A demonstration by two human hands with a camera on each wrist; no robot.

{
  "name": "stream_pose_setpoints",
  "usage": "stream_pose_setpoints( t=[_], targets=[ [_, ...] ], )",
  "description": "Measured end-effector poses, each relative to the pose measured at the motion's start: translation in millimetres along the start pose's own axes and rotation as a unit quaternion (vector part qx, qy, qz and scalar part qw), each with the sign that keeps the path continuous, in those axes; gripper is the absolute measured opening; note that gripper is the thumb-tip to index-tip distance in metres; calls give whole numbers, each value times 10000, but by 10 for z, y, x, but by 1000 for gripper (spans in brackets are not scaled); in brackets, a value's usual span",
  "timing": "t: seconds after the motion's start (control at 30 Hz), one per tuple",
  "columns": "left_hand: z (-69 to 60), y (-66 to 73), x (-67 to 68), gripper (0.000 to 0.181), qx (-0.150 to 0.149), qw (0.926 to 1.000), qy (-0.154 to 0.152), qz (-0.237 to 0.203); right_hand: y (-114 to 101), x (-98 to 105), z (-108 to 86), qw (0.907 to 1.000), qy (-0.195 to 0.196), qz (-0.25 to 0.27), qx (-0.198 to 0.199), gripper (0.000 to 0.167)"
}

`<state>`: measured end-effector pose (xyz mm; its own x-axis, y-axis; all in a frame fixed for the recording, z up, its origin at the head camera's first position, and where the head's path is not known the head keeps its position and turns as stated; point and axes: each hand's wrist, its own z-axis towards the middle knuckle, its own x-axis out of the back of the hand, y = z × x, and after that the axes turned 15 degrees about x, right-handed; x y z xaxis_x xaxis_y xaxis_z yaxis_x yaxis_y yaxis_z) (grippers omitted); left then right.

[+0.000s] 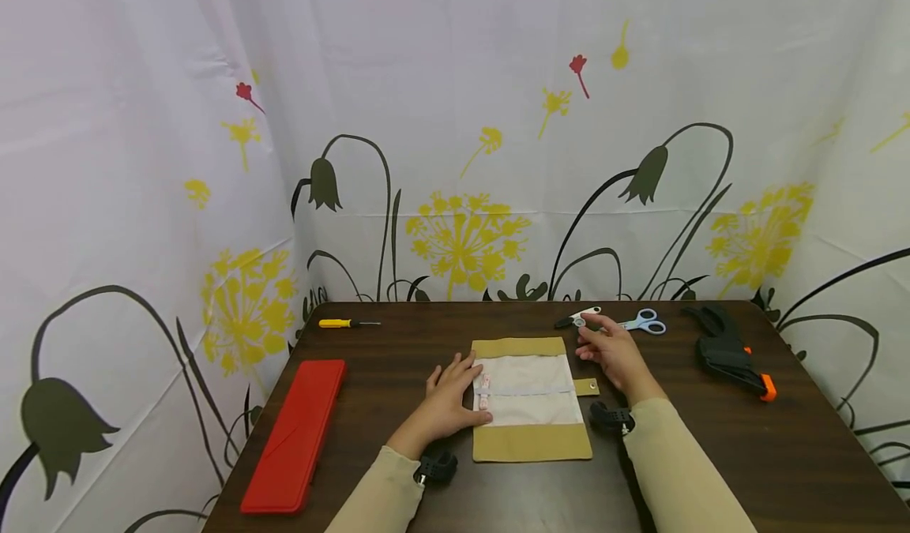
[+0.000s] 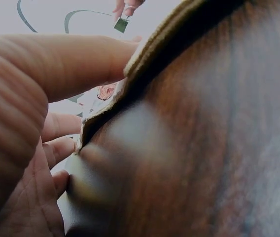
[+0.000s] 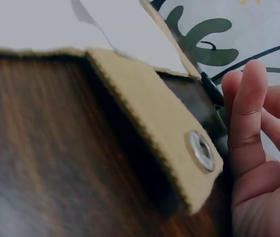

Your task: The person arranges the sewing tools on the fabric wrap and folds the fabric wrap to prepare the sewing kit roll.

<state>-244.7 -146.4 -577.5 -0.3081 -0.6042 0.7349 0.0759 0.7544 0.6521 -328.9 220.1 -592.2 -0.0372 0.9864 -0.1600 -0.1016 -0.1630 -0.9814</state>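
A tan fabric pouch (image 1: 532,444) with a white lining lies unfolded, its snap tab (image 3: 150,123) sticking out to the right. Along the pouch's left edge rests my left hand (image 1: 449,395), fingers spread and thumb (image 2: 90,64) lying over the edge. Red print shows on the lining beside those fingers. Beyond the tab, my right hand (image 1: 618,357) pinches a white ring handle of small scissors (image 1: 588,311) with a dark blade end. Its thumb (image 3: 247,113) and forefinger come together there; in the right wrist view they hide most of the scissors.
Light blue-handled scissors (image 1: 647,322) lie right of the small pair. A black clamp with orange tips (image 1: 732,355) is at the right. On the left are a long red case (image 1: 295,438) and a yellow-handled screwdriver (image 1: 337,324). A printed curtain (image 1: 455,122) hangs behind the table.
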Motion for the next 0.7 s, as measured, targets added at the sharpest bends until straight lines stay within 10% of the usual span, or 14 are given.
stream_pose_setpoints(
  t=[0.7],
  targets=[
    [-11,18,-11,92,122,9999,36,114,-39,-41,-15,9972,-142,-727,-61,46]
  ],
)
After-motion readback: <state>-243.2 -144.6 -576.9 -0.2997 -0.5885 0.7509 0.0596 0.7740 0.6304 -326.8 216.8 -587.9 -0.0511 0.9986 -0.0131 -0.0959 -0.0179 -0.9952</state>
